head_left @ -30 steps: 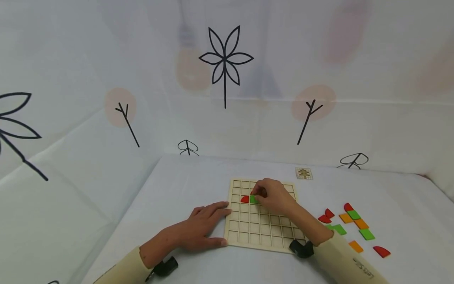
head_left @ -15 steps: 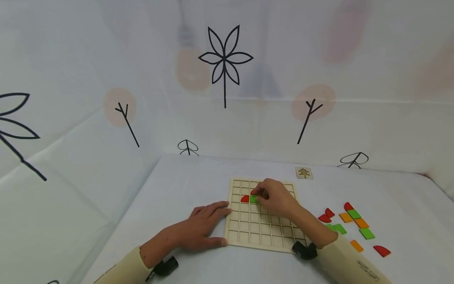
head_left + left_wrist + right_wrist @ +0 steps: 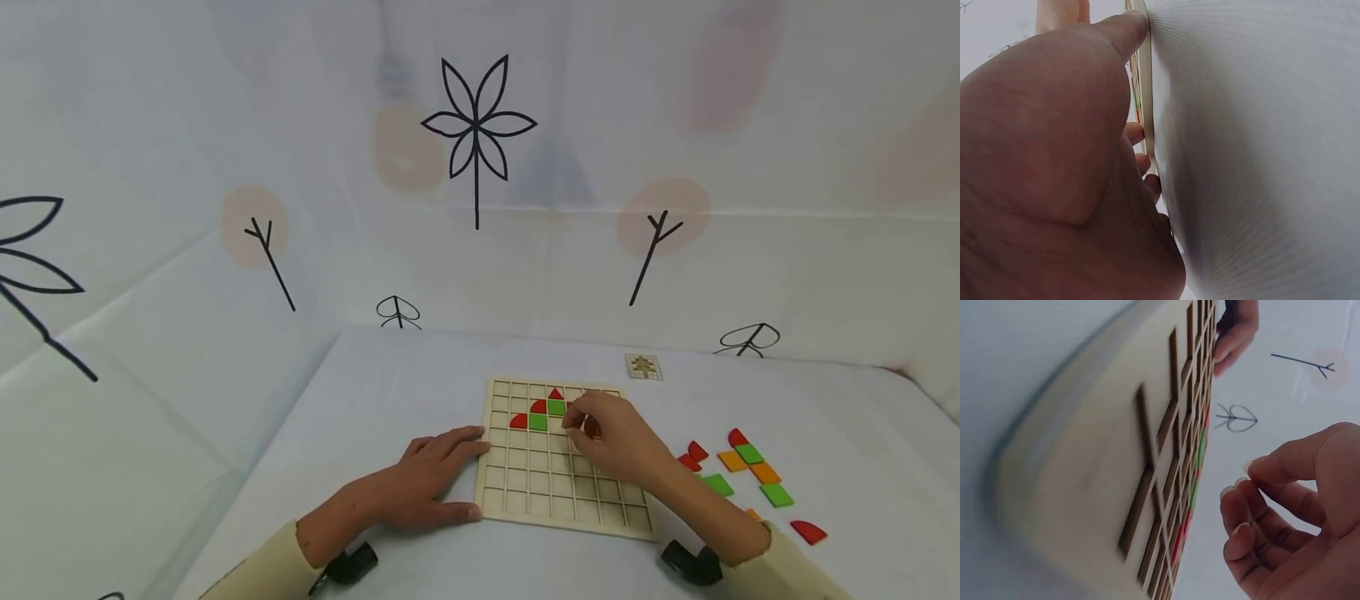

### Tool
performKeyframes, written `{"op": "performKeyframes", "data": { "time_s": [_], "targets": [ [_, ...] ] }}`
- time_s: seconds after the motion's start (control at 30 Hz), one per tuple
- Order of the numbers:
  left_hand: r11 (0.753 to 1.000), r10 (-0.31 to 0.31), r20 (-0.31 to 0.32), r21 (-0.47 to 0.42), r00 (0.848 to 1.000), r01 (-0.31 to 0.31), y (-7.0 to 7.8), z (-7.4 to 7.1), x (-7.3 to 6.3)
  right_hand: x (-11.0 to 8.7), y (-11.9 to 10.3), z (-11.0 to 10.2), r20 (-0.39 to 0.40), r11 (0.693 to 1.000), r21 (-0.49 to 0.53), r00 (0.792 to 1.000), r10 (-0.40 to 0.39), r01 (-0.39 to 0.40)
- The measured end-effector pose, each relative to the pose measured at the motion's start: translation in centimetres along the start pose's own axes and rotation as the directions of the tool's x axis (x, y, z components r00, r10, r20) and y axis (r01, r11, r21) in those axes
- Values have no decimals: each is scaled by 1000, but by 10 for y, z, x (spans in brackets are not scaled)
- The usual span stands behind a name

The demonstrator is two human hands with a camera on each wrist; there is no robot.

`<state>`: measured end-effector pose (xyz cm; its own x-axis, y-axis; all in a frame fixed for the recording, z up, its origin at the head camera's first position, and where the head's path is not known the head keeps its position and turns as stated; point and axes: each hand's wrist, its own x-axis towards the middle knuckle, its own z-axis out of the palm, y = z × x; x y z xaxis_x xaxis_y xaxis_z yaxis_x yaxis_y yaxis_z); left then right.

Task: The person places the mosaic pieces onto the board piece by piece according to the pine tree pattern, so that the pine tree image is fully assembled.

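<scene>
A pale wooden grid board [image 3: 517, 502] lies on the white cloth. In its upper cells sit a red triangle [image 3: 555, 393], two green squares [image 3: 556, 407] and red quarter-round tiles [image 3: 519, 421]; more red shows partly behind the right hand. My right hand [image 3: 617, 435] hovers over the board's right half, fingers loosely curled. The right wrist view shows its fingertips [image 3: 1242, 530] bunched near the thumb with nothing between them. Spread along the board's left edge, my left hand [image 3: 431, 483] rests with fingers extended, its thumb [image 3: 1129, 31] at the edge.
Right of the board lie loose tiles: green squares [image 3: 776, 494], orange squares [image 3: 765, 473] and red quarter-rounds [image 3: 807, 532]. A small pattern card [image 3: 643, 367] lies behind the board. A white printed cloth wall [image 3: 525, 275] rises at the back.
The right hand has drawn back to the right from the green square, leaving it in its cell. The triangle and another green square are uncovered. The left hand has stayed put.
</scene>
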<state>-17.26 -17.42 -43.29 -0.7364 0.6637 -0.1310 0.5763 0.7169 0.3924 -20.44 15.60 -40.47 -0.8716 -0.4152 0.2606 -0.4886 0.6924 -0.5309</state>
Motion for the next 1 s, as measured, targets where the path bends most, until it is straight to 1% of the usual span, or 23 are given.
{"op": "performKeyframes", "data": {
  "time_s": [0.27,0.53,0.63,0.73,0.87,1.0],
  "targets": [
    [1000,-12,5,7,1000,12,0,0,0,-29,20,-23,-75,1000,-28,997,-2,0],
    [1000,-19,16,-2,1000,19,1,2,1,-55,47,-45,-157,996,-84,988,-1,-13],
    [1000,-19,21,-3,1000,19,1,2,2,-64,56,-51,-177,994,-101,984,32,-50],
    [1000,-26,23,2,999,26,2,1,1,-71,65,-57,-166,986,-108,981,105,-124],
    [999,-36,21,2,999,36,2,1,0,-75,77,-63,-162,974,-123,972,171,-192],
    [999,-35,21,-2,999,35,3,0,1,-80,87,-69,-159,955,-146,959,236,-259]
  ]
}}
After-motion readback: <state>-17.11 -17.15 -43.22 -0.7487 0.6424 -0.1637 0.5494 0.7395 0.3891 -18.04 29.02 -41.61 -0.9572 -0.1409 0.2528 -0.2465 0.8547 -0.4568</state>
